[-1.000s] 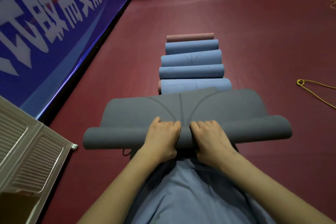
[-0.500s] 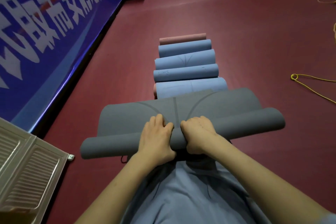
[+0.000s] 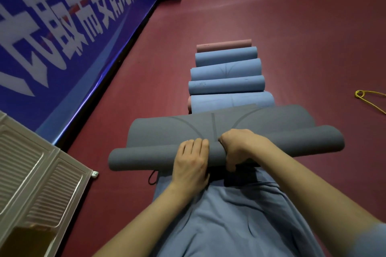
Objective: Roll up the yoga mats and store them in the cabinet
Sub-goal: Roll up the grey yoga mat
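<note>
A grey yoga mat (image 3: 167, 133) lies across the red floor in front of me, its near end wound into a roll and a short flat part still spread beyond it. My left hand (image 3: 191, 162) presses flat on top of the roll near its middle. My right hand (image 3: 238, 148) curls around the roll just to the right, thumb underneath. Beyond the grey mat, several rolled mats lie side by side in a row: blue ones (image 3: 226, 85) and a pink one (image 3: 223, 45) at the far end. The cabinet (image 3: 31, 175), pale metal with slatted doors, stands at lower left.
A blue banner wall (image 3: 62, 27) with white characters runs along the left. A yellow cord (image 3: 363, 98) lies on the floor at right. A small black loop (image 3: 151, 177) pokes out under the grey roll. My blue clothing fills the bottom of the view.
The grey roll has grown thicker and the flat part shorter. My right hand has shifted from pressing on top to gripping around the roll. The view has swung slightly.
</note>
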Action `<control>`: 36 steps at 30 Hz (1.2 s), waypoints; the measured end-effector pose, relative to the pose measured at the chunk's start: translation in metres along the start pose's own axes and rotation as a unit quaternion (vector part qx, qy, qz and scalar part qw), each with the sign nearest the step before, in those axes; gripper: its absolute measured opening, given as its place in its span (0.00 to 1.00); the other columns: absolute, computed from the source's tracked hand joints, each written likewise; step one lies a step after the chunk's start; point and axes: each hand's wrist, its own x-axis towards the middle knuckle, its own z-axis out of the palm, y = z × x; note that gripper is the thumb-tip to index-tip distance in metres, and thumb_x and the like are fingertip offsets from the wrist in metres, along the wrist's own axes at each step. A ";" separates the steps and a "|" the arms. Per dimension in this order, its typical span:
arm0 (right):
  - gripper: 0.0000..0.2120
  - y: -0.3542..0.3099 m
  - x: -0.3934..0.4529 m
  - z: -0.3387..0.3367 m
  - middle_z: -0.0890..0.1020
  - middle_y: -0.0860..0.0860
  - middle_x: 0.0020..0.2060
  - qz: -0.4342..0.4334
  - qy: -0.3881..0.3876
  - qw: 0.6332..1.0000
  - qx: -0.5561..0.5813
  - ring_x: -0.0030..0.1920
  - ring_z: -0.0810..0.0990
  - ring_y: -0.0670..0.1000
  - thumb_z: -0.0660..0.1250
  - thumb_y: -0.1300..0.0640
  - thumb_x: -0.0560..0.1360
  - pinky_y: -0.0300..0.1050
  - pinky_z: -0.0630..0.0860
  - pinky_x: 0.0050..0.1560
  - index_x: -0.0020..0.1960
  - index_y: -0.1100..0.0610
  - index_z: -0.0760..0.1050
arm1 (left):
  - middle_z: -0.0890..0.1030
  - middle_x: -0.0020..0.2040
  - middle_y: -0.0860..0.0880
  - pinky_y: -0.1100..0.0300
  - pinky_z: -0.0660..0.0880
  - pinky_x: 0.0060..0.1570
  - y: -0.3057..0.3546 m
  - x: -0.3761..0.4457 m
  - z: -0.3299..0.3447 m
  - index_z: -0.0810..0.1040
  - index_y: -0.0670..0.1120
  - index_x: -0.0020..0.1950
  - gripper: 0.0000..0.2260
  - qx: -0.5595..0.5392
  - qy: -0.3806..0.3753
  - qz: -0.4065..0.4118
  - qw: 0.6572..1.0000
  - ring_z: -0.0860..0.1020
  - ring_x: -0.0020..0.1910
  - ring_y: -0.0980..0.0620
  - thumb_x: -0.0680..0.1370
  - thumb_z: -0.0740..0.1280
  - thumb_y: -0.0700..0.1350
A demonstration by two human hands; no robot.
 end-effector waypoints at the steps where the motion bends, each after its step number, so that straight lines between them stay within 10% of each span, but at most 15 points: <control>1: 0.29 0.000 0.000 0.004 0.81 0.51 0.50 0.001 0.024 1.000 -0.003 0.49 0.80 0.55 0.79 0.47 0.61 0.46 0.73 0.43 0.57 0.54 0.74 | 0.78 0.52 0.42 0.49 0.73 0.53 -0.003 0.005 0.000 0.75 0.39 0.62 0.30 0.003 -0.001 0.006 1.000 0.76 0.48 0.40 0.61 0.72 0.47; 7: 0.31 -0.004 -0.004 0.025 0.70 0.53 0.58 0.005 0.223 0.971 -0.086 0.59 0.68 0.58 0.77 0.47 0.63 0.49 0.68 0.53 0.60 0.54 0.66 | 0.78 0.44 0.48 0.53 0.67 0.40 -0.017 0.039 -0.011 0.73 0.47 0.51 0.23 0.015 -0.111 -0.005 0.994 0.78 0.42 0.43 0.58 0.73 0.48; 14: 0.24 -0.005 0.006 0.028 0.78 0.53 0.53 0.023 0.266 0.963 -0.035 0.54 0.74 0.57 0.76 0.50 0.66 0.49 0.66 0.50 0.54 0.53 0.66 | 0.82 0.50 0.47 0.52 0.76 0.43 -0.037 0.092 -0.034 0.74 0.50 0.56 0.28 -0.033 -0.299 -0.003 0.954 0.80 0.48 0.43 0.62 0.78 0.59; 22: 0.30 -0.020 -0.036 0.073 0.74 0.52 0.29 -0.020 0.364 0.931 -0.019 0.31 0.73 0.57 0.75 0.62 0.43 0.45 0.60 0.33 0.37 0.52 0.60 | 0.81 0.45 0.47 0.54 0.71 0.39 -0.009 0.035 -0.056 0.71 0.49 0.50 0.20 -0.020 -0.280 0.024 0.960 0.80 0.43 0.42 0.65 0.75 0.54; 26: 0.20 -0.027 -0.047 0.099 0.75 0.54 0.35 -0.017 0.417 0.909 0.007 0.38 0.73 0.59 0.71 0.62 0.50 0.50 0.69 0.38 0.40 0.55 0.69 | 0.80 0.46 0.48 0.54 0.69 0.38 -0.004 0.018 -0.058 0.70 0.49 0.50 0.20 -0.023 -0.282 0.015 0.959 0.79 0.44 0.43 0.66 0.75 0.54; 36: 0.22 -0.019 -0.022 0.055 0.80 0.52 0.44 -0.030 0.266 0.961 -0.076 0.46 0.79 0.57 0.75 0.53 0.63 0.49 0.61 0.42 0.46 0.52 0.64 | 0.81 0.50 0.51 0.54 0.70 0.42 -0.010 0.029 -0.043 0.73 0.51 0.55 0.24 -0.068 -0.267 -0.026 0.961 0.79 0.48 0.46 0.64 0.75 0.59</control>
